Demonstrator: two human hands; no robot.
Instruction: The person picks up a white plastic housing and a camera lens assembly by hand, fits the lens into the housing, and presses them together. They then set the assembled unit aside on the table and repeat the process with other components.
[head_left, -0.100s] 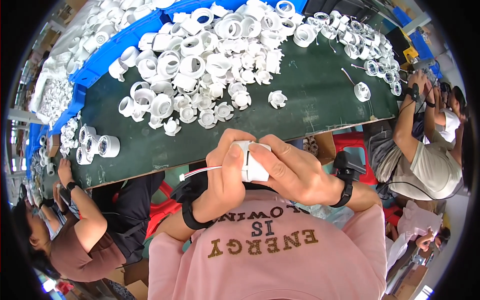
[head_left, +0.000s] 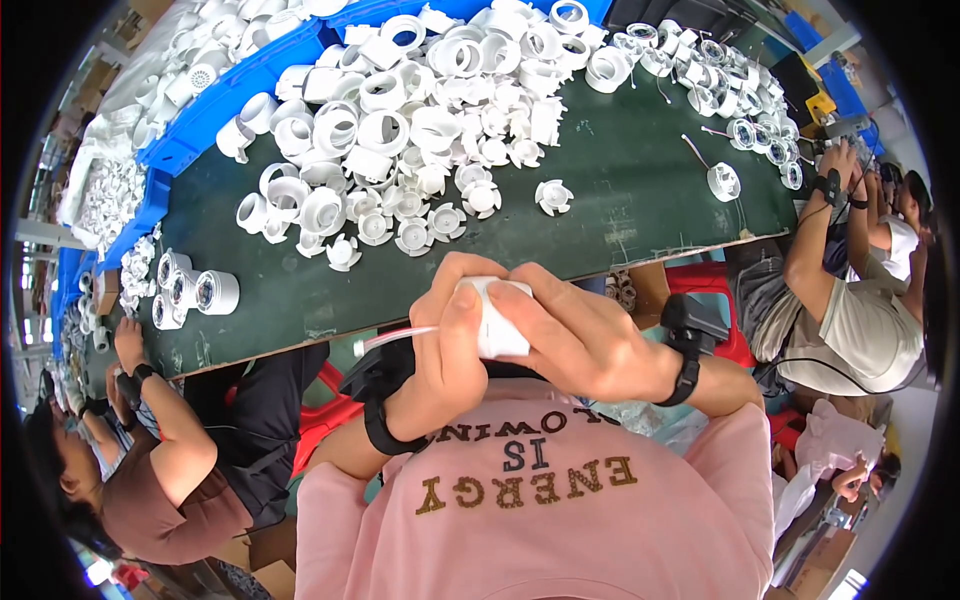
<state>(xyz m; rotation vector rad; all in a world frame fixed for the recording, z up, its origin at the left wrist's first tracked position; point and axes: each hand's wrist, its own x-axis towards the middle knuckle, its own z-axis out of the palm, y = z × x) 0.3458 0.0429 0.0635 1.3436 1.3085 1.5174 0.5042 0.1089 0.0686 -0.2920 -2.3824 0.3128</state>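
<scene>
Just in front of my chest, off the table's near edge, both hands grip a white plastic housing (head_left: 503,333). My left hand (head_left: 449,335) is closed round its left side, thumb on top. My right hand (head_left: 585,335) is closed on the other side, with its thumb and fingers pressing the top. Out past my left fingers sticks a thin red-and-white cable (head_left: 398,336) ending in a small white connector (head_left: 360,348). My fingers hide much of the housing's sides and underside.
A dark green table (head_left: 620,200) carries a large heap of white plastic rings and caps (head_left: 385,130). Finished-looking round units (head_left: 217,292) stand at left, more (head_left: 740,100) at far right. Blue bins (head_left: 235,95) line the back. Co-workers sit at left (head_left: 165,480) and right (head_left: 850,310).
The dark slit across the housing's top has narrowed to a faint short line. Both hands stay closed on it, with the right fingers shifted slightly, and the cable has moved a little.
</scene>
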